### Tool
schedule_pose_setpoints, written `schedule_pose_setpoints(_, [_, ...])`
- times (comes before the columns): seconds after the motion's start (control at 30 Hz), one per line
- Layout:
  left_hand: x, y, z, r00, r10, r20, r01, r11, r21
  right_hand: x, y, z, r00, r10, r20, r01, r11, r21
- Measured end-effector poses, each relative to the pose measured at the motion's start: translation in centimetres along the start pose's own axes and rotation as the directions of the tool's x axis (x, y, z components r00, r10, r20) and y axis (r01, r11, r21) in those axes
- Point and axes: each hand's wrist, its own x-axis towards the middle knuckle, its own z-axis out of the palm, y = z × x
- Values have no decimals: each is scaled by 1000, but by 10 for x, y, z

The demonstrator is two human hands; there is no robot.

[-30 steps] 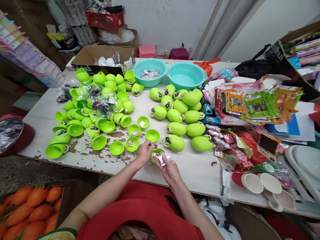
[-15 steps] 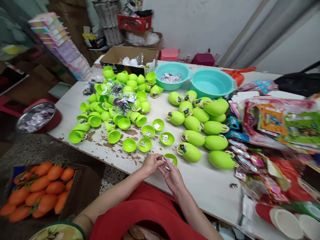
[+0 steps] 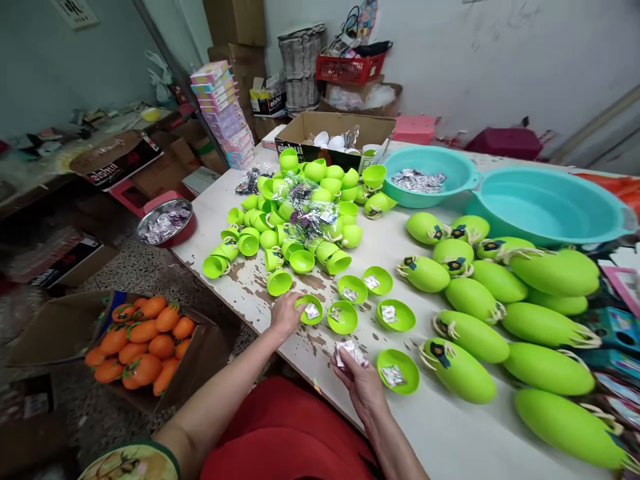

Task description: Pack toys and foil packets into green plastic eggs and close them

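My left hand is at the left rim of a bright green half-shell. Its fingers are slightly apart around that rim, and whether they press on it is unclear. A small silvery packet lies inside this shell. Lower and to the right, my right hand is closed on a small bunch of silvery packets. Beside it stands another green half-shell with packets in it. Several more half-shells, such as one further back, each hold a packet.
Closed green egg-shaped shells with cord loops lie to the right. Loose shell halves and plastic bags are heaped at the left. Behind are two turquoise basins and a cardboard box. Orange shells fill a floor box.
My view has turned left. My left hand has left the packets in my right hand and moved to the leftmost half-shell of the group, which now holds a packet.
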Motion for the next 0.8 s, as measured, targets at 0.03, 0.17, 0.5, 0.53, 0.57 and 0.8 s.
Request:
schedule_pose_setpoints(0.03, [5,-3,-2,1000,18,-5,-18,1000,24,1,4,2,1000,5,-19,-5,1000,0])
schedule_pose_setpoints(0.17, [53,-6,-14,992,127,15,-128,986,111,3,17,11,999,-7,-42,10,998,69])
schedule_pose_setpoints(0.5, [104,-3,-8,829,452,329,-495,867,58,18,9,57,972,-179,-151,218,929,299])
schedule_pose_setpoints(0.53, [101,-6,-11,806,483,343,-523,852,28,21,8,61,966,-186,-179,234,924,302])
schedule_pose_setpoints(0.57, [98,-9,-14,786,509,350,-543,840,-2,24,8,66,960,-194,-201,250,917,310])
schedule_pose_setpoints(0.8, [72,-13,-22,810,480,338,-418,876,-241,41,7,110,944,-248,-218,310,893,326])
